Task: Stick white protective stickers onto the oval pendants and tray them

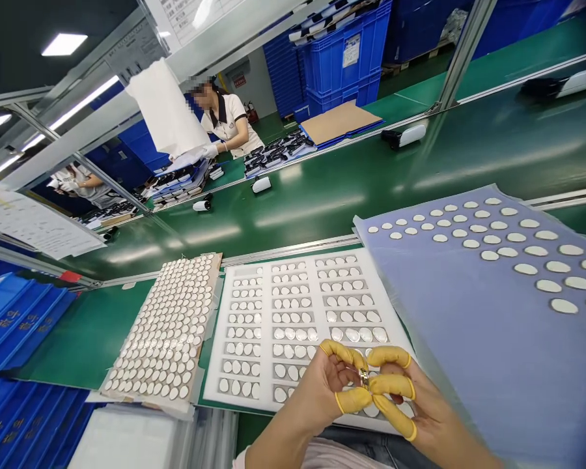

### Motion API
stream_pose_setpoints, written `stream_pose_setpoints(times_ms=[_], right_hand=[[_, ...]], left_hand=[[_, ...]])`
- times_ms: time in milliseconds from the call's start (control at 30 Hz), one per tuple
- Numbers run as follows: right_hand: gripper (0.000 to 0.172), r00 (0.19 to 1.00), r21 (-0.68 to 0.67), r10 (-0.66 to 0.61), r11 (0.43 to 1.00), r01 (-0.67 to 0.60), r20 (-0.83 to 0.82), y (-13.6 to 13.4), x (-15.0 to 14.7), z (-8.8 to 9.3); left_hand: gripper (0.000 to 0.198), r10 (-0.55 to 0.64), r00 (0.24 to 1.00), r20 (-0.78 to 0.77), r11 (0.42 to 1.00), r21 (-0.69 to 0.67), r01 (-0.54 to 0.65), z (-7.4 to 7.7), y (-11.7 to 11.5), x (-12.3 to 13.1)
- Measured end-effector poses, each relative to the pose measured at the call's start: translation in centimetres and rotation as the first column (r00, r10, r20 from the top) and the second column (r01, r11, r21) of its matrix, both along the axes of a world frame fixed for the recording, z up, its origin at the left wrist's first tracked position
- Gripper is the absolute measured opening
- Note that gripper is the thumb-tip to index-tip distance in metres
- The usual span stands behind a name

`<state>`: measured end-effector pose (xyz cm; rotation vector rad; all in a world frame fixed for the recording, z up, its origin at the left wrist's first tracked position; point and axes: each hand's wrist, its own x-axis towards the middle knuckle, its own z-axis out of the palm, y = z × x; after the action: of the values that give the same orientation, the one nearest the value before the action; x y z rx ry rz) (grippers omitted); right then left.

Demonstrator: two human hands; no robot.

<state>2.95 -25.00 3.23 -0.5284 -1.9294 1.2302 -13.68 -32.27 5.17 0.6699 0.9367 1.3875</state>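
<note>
The left hand (pixel 317 397) and right hand (pixel 420 410), in yellow finger cots (pixel 351 398), clamp their fingertips on a small metal part (pixel 364 378); its long axis stands upright, pointing away from the person, above the near edge of a white foam tray (pixel 268 312); a blue sheet (pixel 469 365) lies just right.

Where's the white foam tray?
In the head view, the tray lies under the left hand, between the oval-studded sheet and the blue sheet.
</note>
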Motion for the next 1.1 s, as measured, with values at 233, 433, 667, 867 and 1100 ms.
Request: stream_pose_setpoints(times_ms=[233,433,667,867,1100], right_hand=[[0.044,0.990,-0.353,0.081,0.935,-0.037,0.112,0.4,-0.7,0.5],[0.054,0.980,-0.596,0.179,0.798,-0.093,0.087,-0.3,-1.7,2.3],[0.031,0.982,-0.570,0.169,0.817,-0.090,0.088,-0.4,-1.0,0.5],[0.027,0.978,-0.241,0.064,0.970,-0.015,0.197,-0.8,-0.1,0.6],[0.031,0.965,-0.101,0.093,0.992,-0.070,0.247,-1.2,-0.3,1.5]], left_hand=[[0.041,0.093,0.834,-0.544,0.986,0.167,-0.002,0.7,-1.4,-0.1],[0.042,0.221,0.528,-0.820,0.943,0.319,0.100,1.1,-1.3,-0.4],[0.044,0.256,0.414,-0.874,0.915,0.357,0.188,0.0,-1.8,-0.6],[0.040,-0.025,0.858,-0.513,0.991,-0.129,-0.048,-0.4,-1.4,-0.4],[0.050,-0.095,0.965,-0.245,0.976,-0.212,0.042,0.3,-1.1,-0.6]])
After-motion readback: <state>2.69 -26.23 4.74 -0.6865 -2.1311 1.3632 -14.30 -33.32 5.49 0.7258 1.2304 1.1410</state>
